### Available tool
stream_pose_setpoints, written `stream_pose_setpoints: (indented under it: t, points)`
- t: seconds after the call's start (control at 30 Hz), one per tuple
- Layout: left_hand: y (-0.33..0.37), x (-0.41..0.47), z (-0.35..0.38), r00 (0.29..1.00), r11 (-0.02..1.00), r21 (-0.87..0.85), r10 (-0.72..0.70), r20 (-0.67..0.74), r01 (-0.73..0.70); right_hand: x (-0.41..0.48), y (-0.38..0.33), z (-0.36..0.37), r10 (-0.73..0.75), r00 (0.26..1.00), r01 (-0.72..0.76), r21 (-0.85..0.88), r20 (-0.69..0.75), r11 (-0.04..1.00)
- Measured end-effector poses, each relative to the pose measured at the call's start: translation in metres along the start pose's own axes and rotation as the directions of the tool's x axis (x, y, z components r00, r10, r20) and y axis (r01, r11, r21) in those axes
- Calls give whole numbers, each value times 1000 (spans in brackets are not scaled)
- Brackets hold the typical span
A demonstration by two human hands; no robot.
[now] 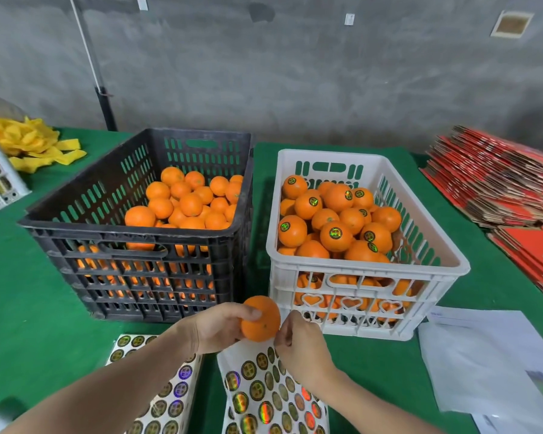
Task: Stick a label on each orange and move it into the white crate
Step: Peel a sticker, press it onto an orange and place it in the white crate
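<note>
A bare orange [261,317] is held in the left hand [220,327], low in the centre. The white crate [367,267] stands right of centre, filled with labelled oranges [336,236]. Two label sheets [264,393] lie flat along the bottom edge.

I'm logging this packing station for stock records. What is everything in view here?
Black crate: one, black, table left.
Unlabelled oranges: many, orange, in black crate.
White crate: one, white, right of black crate.
Labelled oranges: many, orange, in white crate.
Label sheets: two, white, near edge.
Flattened cartons: stack, red, far right.
Papers: few, white, near right.
Strips: pile, yellow, far left.
Table cover: one, green, underneath everything.
Left hand: one, holds an orange before the crates.
Right hand: one, fingertips pinched beside that orange.
</note>
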State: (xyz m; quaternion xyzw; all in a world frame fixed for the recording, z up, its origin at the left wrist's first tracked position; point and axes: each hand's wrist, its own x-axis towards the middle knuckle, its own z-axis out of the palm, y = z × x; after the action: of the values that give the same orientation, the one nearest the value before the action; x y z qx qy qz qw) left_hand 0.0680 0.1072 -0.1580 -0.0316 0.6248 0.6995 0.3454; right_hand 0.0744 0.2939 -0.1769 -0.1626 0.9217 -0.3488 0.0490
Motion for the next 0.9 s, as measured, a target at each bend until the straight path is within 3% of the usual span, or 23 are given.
stream_pose_setpoints:
  t: [0.2, 0.33, 0.4, 0.5, 0.63, 0.9]
  points:
    - [8, -7, 3, 985, 990, 142, -40, 168, 16, 0, -6, -1, 112, 993, -115, 158, 24, 981]
    - [8, -10, 1, 999, 923, 384, -4, 52, -16, -5, -2, -12, 180, 980, -200, 335, 90, 921]
    - [3, -10, -3, 999, 906, 420, 53, -2, -48, -5, -3, -23, 165, 980, -196, 435, 108, 879]
    - [-3, -9, -4, 994, 967, 232, 112, -16, -105, -2, -12, -43, 21, 989, -94, 516, 147, 851]
    - [4, -14, -2, 991, 992, -45, 121, 64, -118, 7, -26, -60, -151, 959, 29, 445, 240, 895]
    - [25, -27, 10, 984, 980, -97, 167, -58, -172, 15, -42, -80, -284, 924, 200, 312, 255, 929]
